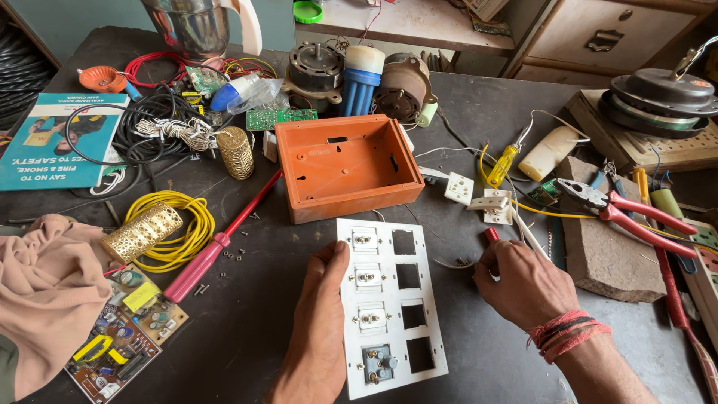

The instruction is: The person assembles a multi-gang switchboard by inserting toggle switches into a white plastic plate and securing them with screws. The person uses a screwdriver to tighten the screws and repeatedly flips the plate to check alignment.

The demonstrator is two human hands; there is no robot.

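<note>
A dark, cluttered workbench (247,329) is seen from above. Near the middle lies a white rectangular plastic switch plate (389,305), face down, with switch backs down its left column and square empty cut-outs down its right. The left hand (320,318) rests on the plate's left edge, thumb on the plate and fingers curled under the rim, holding it steady. The right hand (523,284), with red thread bands at the wrist, sits just right of the plate, closed around a small tool with a red tip (491,233) that pokes out above the fingers; what kind of tool it is cannot be told.

Just beyond the plate stands an open orange rectangular plastic box (348,166). To the left lie a long pink-handled screwdriver (217,247), a coil of yellow wire (183,228) and a perforated gold metal cylinder (142,232). A green printed circuit board (123,333) sits at the near left beside a pink cloth (45,292). To the right, red-handled pliers (628,213) rest on a brown stone block (606,247). A yellow-handled screwdriver (505,163) lies farther back.
</note>
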